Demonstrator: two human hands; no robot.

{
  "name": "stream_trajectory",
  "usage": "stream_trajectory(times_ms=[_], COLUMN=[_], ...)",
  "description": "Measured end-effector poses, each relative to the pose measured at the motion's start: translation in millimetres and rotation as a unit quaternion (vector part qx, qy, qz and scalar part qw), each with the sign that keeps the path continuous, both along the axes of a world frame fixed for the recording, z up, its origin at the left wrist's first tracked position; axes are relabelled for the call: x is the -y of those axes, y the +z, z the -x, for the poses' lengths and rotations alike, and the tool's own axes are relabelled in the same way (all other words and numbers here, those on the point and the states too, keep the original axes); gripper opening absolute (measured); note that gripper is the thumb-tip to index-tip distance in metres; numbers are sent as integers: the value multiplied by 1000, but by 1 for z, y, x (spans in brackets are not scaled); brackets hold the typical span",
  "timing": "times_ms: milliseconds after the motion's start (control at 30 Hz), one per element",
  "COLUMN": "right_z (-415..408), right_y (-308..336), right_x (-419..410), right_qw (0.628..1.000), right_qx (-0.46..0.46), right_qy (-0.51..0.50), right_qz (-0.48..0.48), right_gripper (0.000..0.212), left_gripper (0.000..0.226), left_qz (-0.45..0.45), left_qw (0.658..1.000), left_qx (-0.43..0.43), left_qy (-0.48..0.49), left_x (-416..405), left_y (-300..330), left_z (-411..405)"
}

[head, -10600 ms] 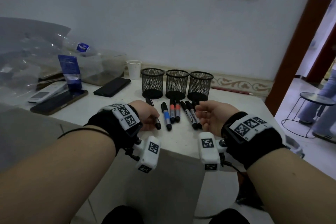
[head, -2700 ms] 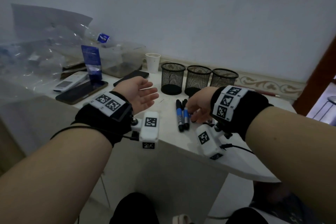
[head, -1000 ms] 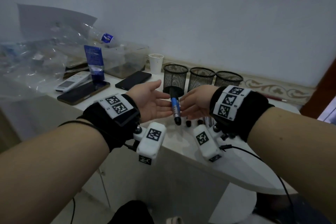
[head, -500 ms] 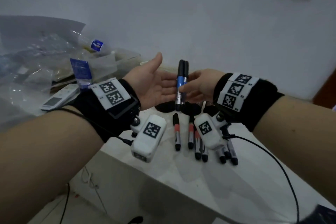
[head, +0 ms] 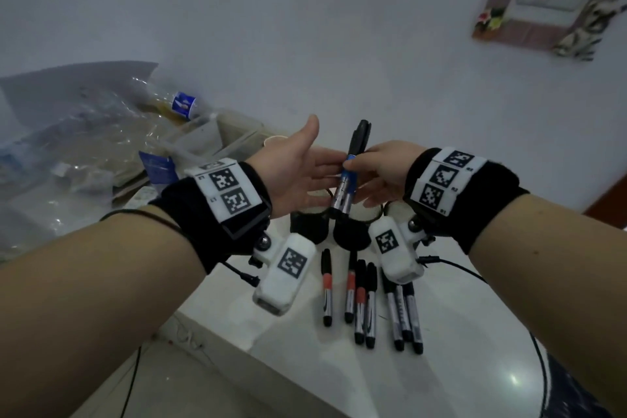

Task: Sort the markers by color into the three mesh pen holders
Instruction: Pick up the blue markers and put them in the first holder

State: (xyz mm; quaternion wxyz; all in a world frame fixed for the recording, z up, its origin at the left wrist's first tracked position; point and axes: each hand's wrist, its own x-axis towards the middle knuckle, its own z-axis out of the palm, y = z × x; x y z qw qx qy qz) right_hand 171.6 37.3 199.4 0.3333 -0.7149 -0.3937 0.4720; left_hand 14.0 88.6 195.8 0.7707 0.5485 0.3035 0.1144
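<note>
Head view: two blue markers (head: 346,180) up in the air, side by side, long way nearly up and down, black caps on top; pinched near the middle by the right hand (head: 380,173); left hand (head: 298,166) flat and spread wide, palm toward the markers, just beside them, holding nothing; mesh pen holders (head: 308,222) right under both hands, mostly hidden; red and black markers (head: 369,302) lying loose on the table (head: 475,332) nearer the body; probably a short way down into a holder, right hand closest.

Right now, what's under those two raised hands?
Under the hands stand black mesh holders, mostly covered, their insides hidden. Nearer lie markers, red-banded and plain.
</note>
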Motion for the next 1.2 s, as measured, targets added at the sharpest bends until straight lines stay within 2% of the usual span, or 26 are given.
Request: stream_trajectory(times_ms=[200, 400, 567, 667, 833, 967, 1067, 1133, 1200], right_z=[-21, -29, -21, -19, -13, -8, -5, -4, -5], right_y=[11, 10, -12, -26, -41, -54, -63, -66, -67], right_x=[-1, -15, -38, -45, -46, -43, -45, -47, -47], right_qw=[998, 998, 994, 987, 970, 962, 956, 952, 951], right_qx=[-4, -6, 9, 17, -17, -55, -76, -96, -105], right_qy=[-64, -66, -107, -158, -236, -256, -274, -279, -278], right_qz=[-13, -11, -22, -25, -47, -70, -78, -85, -87], right_gripper=[17, 13, 10, 12, 13, 9, 8, 8, 8], left_gripper=[88, 82, 35, 25, 15, 9, 19, 8, 11], left_qz=[-36, -14, -5, 36, 53, 51, 43, 42, 36], left_qw=[999, 994, 975, 967, 970, 970, 966, 965, 964], left_qx=[-24, -21, -86, -99, -121, -145, -155, -171, -198], left_qy=[8, 104, 205, 232, 202, 191, 200, 192, 175], left_x=[5, -24, -68, -89, -103, -103, -105, -103, -101], left_y=[20, 3, -39, -59, -72, -80, -91, -95, -98], left_z=[-22, -6, 18, 28, 26, 15, 10, 6, 0])
